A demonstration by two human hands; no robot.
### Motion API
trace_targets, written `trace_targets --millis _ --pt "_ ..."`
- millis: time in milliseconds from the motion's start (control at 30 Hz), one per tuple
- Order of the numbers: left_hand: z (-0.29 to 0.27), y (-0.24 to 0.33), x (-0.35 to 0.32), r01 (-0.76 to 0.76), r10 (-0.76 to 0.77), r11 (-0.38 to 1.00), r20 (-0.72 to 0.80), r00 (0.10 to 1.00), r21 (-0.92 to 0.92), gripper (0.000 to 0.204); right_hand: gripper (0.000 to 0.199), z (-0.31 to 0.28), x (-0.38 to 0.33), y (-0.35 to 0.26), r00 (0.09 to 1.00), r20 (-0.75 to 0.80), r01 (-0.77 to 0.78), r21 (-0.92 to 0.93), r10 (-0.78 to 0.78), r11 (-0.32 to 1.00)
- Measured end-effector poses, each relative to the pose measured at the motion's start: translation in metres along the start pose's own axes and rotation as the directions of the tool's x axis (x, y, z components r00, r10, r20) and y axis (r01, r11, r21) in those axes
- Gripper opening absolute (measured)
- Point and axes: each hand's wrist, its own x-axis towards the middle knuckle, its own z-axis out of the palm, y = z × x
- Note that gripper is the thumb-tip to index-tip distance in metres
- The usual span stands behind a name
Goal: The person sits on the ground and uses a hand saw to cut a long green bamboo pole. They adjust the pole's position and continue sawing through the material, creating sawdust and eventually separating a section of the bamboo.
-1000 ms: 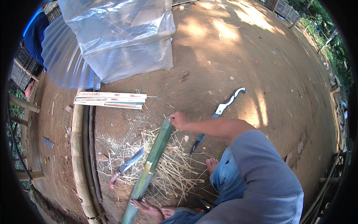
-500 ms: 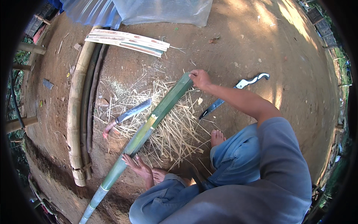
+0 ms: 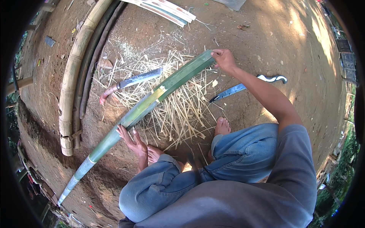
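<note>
A long green bamboo pole slants from the lower left up to the right, and a section near its upper end looks cut along its length. My right hand grips that upper end between thumb and fingers. Lower down, my left hand rests its outstretched fingers against the side of the pole, thumb apart. Beneath the pole lies a heap of pale bamboo shavings. A machete with a wooden handle rests on the heap's left side. To the right lies a pruning saw with a black and white handle, partly behind my right forearm.
On the left, a thick dry bamboo pole and darker thin poles lie on the dirt ground. Split bamboo strips lie at the far side. My bare feet are close to the shavings.
The pole's upper end has swung to the right with my right hand, so the pole slants more flatly. My left hand stays against its side. The whole view has also shifted.
</note>
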Motion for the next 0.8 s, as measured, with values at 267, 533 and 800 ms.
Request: trace_targets --millis 267,533,800 --pt "0.002 -0.003 -0.002 0.011 -0.011 1.0 -0.012 1.0 -0.025 0.071 0.028 -0.004 -0.004 -0.005 0.999 -0.025 0.017 -0.183 -0.022 0.983" --pt "0.003 0.004 -0.006 0.011 -0.011 0.999 -0.001 1.0 -0.041 0.071 0.03 -0.008 0.006 0.014 0.989 -0.011 0.139 -0.301 -0.149 0.943" --pt "0.001 -0.008 -0.001 -0.001 0.003 0.999 -0.036 0.999 0.051 0.061 0.032 -0.009 0.014 0.023 0.995 0.046 0.094 -0.149 -0.088 0.984"
